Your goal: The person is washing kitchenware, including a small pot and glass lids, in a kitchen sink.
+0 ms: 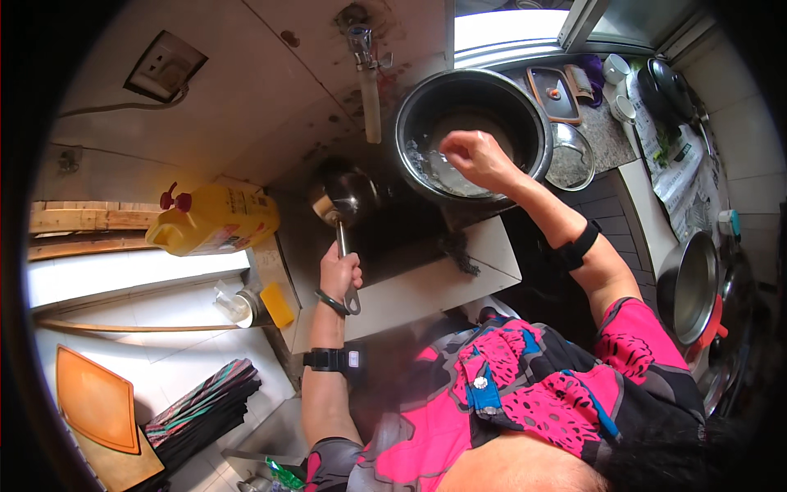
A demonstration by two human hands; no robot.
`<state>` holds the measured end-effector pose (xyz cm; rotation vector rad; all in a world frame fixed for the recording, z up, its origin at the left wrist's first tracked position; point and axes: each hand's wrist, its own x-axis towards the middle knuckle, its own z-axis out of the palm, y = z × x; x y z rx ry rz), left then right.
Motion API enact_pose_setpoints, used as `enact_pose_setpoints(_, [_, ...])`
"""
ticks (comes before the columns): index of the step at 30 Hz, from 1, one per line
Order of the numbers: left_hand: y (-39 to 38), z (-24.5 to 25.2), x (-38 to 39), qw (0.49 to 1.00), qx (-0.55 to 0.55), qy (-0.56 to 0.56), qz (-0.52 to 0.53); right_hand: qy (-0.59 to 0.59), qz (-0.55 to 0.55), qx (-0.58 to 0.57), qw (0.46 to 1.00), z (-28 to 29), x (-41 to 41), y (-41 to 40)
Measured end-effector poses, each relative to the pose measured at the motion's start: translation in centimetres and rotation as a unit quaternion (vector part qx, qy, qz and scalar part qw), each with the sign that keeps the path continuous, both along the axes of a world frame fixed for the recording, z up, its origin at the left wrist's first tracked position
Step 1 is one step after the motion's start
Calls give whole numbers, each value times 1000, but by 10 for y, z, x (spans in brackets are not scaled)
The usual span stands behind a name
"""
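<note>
My left hand [340, 270] grips the flat metal handle of a shiny steel dipper or small saucepan [345, 195], held low over a dark sink basin [406, 230]. My right hand [473, 157] hangs over a large dark round pot [533, 114], fingers curled and blurred; whether anything is in them I cannot make out. Shallow liquid [452, 175], apparently water, shows at the bottom of that pot. A wall tap [359, 43] with a pale hose [370, 104] hangs left of the pot.
A yellow jug [215, 220] and yellow sponge [276, 304] are on the left. Steel wool or a dark scrubber [461, 255] lies on the front ledge. Right of the pot are a glass lid [572, 157], a lidded container [553, 95], cups [623, 109] and a steel basin [687, 289].
</note>
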<state>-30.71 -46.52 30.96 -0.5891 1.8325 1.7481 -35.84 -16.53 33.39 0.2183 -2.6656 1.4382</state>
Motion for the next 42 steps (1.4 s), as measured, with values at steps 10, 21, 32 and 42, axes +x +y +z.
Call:
enact_pose_setpoints(10, [1, 11, 24, 891, -337, 266, -151, -160, -124, 124, 971, -62, -75, 38])
enact_pose_setpoints(21, [-7, 43, 33, 876, -332, 296, -186, -389, -35, -777, 494, -81, -98, -23])
enact_pose_setpoints(32, [-9, 59, 36, 934, -207, 233, -177, 175, 1, 133, 976, -5, 0, -164])
enact_pose_setpoints(42, [-27, 78, 72, 744, -452, 425, -248, -329, 81, -118, 933, -16, -90, -133])
